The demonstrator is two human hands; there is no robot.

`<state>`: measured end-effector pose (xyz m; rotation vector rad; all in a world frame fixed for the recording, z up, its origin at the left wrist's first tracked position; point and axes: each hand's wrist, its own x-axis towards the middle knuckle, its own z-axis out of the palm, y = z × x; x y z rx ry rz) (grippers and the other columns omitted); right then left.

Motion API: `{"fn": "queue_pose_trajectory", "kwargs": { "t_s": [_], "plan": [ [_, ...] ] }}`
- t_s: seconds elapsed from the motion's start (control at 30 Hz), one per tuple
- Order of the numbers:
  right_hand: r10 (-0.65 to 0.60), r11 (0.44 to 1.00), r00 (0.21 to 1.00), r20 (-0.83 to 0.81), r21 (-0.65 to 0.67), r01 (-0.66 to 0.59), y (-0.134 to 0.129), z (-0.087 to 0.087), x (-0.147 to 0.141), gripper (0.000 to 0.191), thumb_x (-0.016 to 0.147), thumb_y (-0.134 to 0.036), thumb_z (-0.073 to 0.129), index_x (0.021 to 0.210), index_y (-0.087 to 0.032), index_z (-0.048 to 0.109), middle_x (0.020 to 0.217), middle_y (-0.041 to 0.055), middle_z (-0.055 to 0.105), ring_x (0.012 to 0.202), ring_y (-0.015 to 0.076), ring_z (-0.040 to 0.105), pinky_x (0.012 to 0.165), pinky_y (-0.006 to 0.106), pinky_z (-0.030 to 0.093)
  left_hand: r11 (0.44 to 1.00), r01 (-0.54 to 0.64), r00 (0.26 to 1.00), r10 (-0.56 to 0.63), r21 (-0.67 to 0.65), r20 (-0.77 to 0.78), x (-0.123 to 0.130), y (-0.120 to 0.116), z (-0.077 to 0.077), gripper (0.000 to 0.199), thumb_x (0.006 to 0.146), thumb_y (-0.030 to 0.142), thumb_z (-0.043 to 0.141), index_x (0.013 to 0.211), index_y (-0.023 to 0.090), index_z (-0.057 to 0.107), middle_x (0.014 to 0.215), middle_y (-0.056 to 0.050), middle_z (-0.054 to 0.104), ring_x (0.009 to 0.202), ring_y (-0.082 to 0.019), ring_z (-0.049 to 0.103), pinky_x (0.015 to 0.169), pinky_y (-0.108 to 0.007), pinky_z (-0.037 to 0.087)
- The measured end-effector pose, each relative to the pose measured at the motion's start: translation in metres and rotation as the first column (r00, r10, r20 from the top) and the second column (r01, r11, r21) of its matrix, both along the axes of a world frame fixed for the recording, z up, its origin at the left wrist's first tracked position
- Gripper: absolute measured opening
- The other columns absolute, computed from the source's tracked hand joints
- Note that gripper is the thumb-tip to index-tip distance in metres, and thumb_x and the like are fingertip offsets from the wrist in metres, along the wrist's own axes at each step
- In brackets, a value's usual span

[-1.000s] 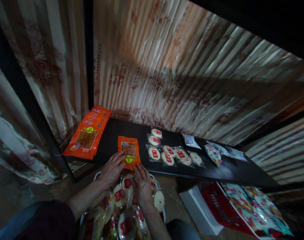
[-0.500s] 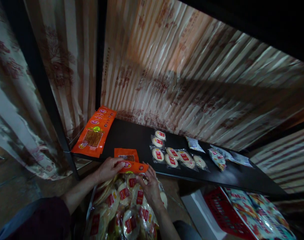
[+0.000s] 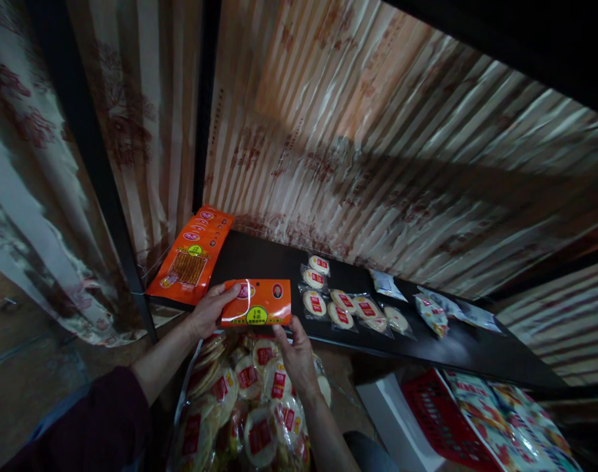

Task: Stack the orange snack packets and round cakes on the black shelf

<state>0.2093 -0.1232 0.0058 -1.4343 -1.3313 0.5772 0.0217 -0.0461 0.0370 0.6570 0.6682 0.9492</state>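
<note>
An orange snack packet [image 3: 247, 303] with a yellow-green oval label is held up over the front edge of the shelf, its printed face toward me. My left hand [image 3: 211, 314] grips its left end, thumb across the front. At the lower right corner, the fingers of my right hand [image 3: 296, 354] close on the packet's edge. To the left, several matching orange packets [image 3: 193, 259] lie overlapped in a row on the black shelf [image 3: 262, 252]. Below my hands is a container heaped with round, flat, clear-wrapped crackers [image 3: 259, 439] bearing red labels.
On the shelf's middle lie several wrapped round crackers [image 3: 342, 300]; farther right are a white sachet [image 3: 388, 286] and a patterned packet [image 3: 431, 313]. A red basket [image 3: 441, 419] of colourful bags and a white box [image 3: 397, 423] stand lower right. Dark posts [image 3: 95, 151] and patterned curtains surround the shelf.
The orange packet has been raised and tilted so its front shows more fully. Both hands moved with it, my right hand shifting to its lower corner.
</note>
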Motion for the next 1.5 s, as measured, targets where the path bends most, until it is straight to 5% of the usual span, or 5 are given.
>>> {"fn": "queue_pose_trajectory", "kwargs": {
  "t_s": [0.1, 0.53, 1.0, 1.3, 1.5],
  "plan": [
    [0.104, 0.992, 0.987, -0.119, -0.054, -0.111, -0.001, 0.01, -0.01, 0.024, 0.085, -0.04, 0.052, 0.094, -0.019, 0.059, 0.089, 0.0034, 0.066, 0.089, 0.0173, 0.061, 0.082, 0.031, 0.048, 0.998, -0.054, 0.998, 0.055, -0.028, 0.031, -0.003, 0.004, 0.005, 0.025, 0.074, 0.031, 0.071, 0.089, 0.012, 0.066, 0.08, -0.007, 0.073, 0.068, -0.017, 0.068, 0.069, -0.028, 0.054],
    [-0.032, 0.998, 0.971, -0.239, 0.04, 0.042, 0.018, 0.014, -0.029, 0.024, 0.083, -0.045, 0.053, 0.082, -0.021, 0.049, 0.071, -0.0038, 0.053, 0.065, 0.011, 0.05, 0.063, 0.023, 0.043, 0.994, -0.028, 0.981, 0.007, 0.109, 0.194, -0.016, 0.009, 0.001, 0.029, 0.071, 0.03, 0.071, 0.095, 0.014, 0.067, 0.098, -0.007, 0.072, 0.102, -0.023, 0.063, 0.092, -0.035, 0.047],
    [-0.1, 0.995, 0.89, -0.444, -0.033, 0.095, 0.017, 0.007, -0.027, 0.028, 0.075, -0.045, 0.062, 0.08, -0.02, 0.052, 0.064, -0.005, 0.058, 0.057, 0.0096, 0.052, 0.059, 0.023, 0.045, 0.994, -0.058, 0.99, 0.07, -0.096, 0.119, 0.005, 0.006, -0.011, 0.016, 0.074, 0.02, 0.069, 0.089, 0.015, 0.064, 0.086, -0.003, 0.073, 0.077, -0.015, 0.068, 0.077, -0.027, 0.053],
    [0.041, 0.985, 0.752, -0.658, -0.099, -0.14, 0.007, 0.002, -0.022, 0.023, 0.073, -0.037, 0.068, 0.09, -0.023, 0.062, 0.076, -0.0028, 0.067, 0.065, 0.013, 0.061, 0.063, 0.026, 0.049, 0.991, -0.102, 0.982, 0.114, -0.083, 0.15, 0.015, 0.013, -0.022, 0.015, 0.073, 0.02, 0.07, 0.086, 0.016, 0.063, 0.083, -0.003, 0.072, 0.075, -0.016, 0.068, 0.075, -0.028, 0.054],
    [0.056, 0.986, 0.671, -0.739, -0.066, -0.156, 0.004, 0.005, -0.025, 0.025, 0.072, -0.028, 0.07, 0.096, -0.027, 0.063, 0.089, -0.0031, 0.07, 0.076, 0.014, 0.063, 0.07, 0.026, 0.05, 0.991, -0.109, 0.979, 0.121, -0.082, 0.164, 0.018, 0.013, -0.023, 0.013, 0.074, 0.02, 0.069, 0.084, 0.016, 0.063, 0.081, -0.003, 0.071, 0.07, -0.015, 0.067, 0.073, -0.028, 0.054]
  ]
}}
